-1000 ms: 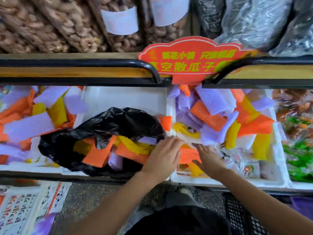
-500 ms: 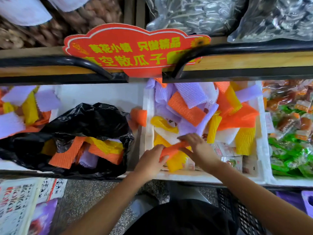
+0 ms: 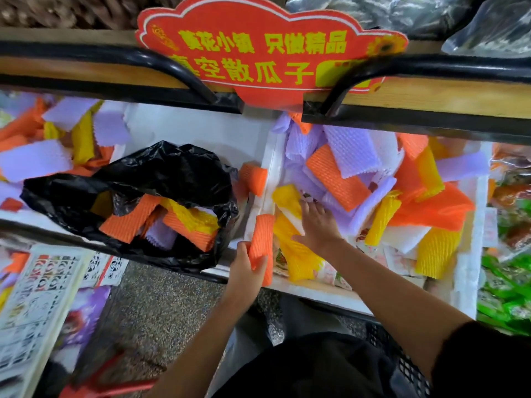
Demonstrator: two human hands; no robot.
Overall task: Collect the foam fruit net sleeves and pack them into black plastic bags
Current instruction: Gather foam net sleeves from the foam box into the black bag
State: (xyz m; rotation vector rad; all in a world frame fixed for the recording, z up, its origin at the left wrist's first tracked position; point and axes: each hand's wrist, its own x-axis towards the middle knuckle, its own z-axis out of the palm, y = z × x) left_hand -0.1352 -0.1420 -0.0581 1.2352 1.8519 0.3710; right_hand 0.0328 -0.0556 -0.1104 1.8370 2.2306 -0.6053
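a black plastic bag (image 3: 172,173) lies open on its side, with orange, yellow and purple foam net sleeves (image 3: 184,222) showing in its mouth. just right of the bag, the left hand (image 3: 247,271) grips one orange sleeve (image 3: 262,239), fingers and thumb curled round its lower end. further right of the bag, the right hand (image 3: 317,225) rests with fingers stretched out, holding nothing, on a pile of sleeves (image 3: 339,179) in a white foam box (image 3: 270,168). above and right of the bag hangs a red sign (image 3: 267,50).
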